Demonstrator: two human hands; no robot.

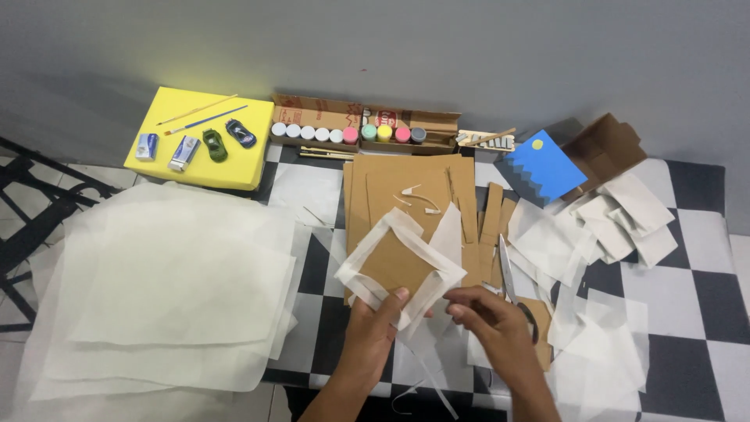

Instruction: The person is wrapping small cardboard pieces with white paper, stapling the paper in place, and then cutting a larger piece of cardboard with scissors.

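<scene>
1. Here, the surface [687, 258] wears a black-and-white checkered cover and stands against a plain grey wall [437, 47].
2. On its left part lies a broad stack of white tissue sheets [172, 289], overhanging the near edge.
3. Behind that stack sits a yellow box [234, 168] carrying two paintbrushes [205, 116], two toy cars [226, 139] and two small blue-and-white packets [166, 150].
4. Along the wall, a shallow cardboard tray [312, 109] holds a row of paint pots [348, 134] with white, pink, green, yellow and grey lids.
5. To the right lie a blue painted card [545, 168] with a yellow dot, folded brown cardboard [605, 148] and a scatter of white paper scraps [617, 215].
6. Flat cardboard sheets [375, 176] lie in the middle, with narrow cardboard strips [491, 212] just beside them.
7. The left hand [373, 322] is closed in a pinch on the near edge of a cardboard piece wrapped in white paper strips [398, 262], thumb on top, holding it tilted above the flat sheets.
8. The right hand [488, 316] has its fingers curled, fingertips touching the white paper at the piece's near corner; whether it actually grips the paper cannot be told.
9. Scissors [512, 285] lie just beside the right hand, blades pointing away, handle partly hidden behind it.
</scene>
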